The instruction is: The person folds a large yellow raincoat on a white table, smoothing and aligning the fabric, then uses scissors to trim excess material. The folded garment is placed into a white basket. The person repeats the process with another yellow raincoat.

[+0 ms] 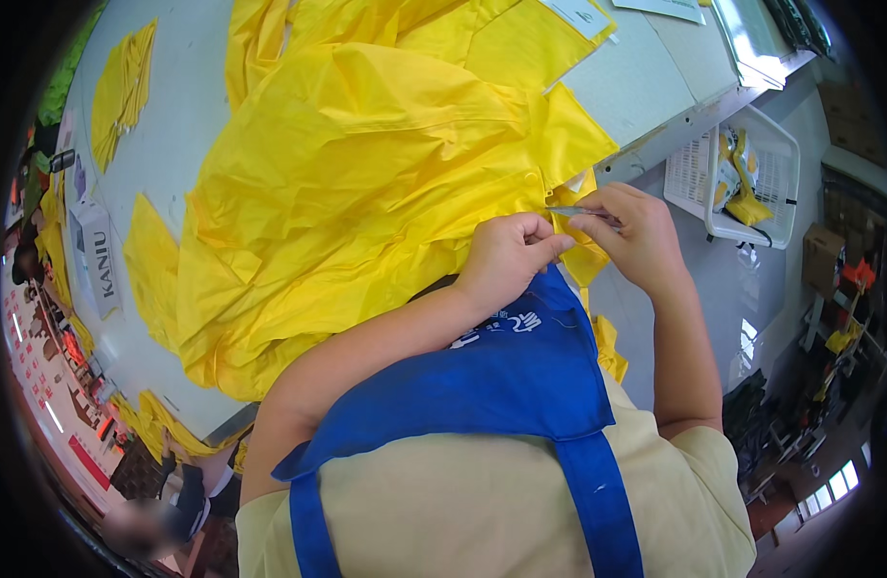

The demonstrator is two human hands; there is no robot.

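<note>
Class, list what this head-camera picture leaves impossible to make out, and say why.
Head view:
Middle of the thin grey metal tool: covered by the right grip.
Whatever the left grip may pinch: too small, or hidden by itself.
Far part of the crumpled yellow fabric: cut off by the top edge.
Details of the yellow-and-white items in the white plastic basket: too small.

Fabric heap (357, 183) mid-worktop (190, 106). Cloth piece (125, 87) left of it, on worktop. Paper sheet (573, 14) behind heap, right, on fabric. Left grip (525, 249) and right grip (607, 222) at heap's near right; hand tool (576, 211) in right. Basket (691, 173) right of worktop, packets (744, 183) inside. Carton (822, 258) right of basket.
</note>
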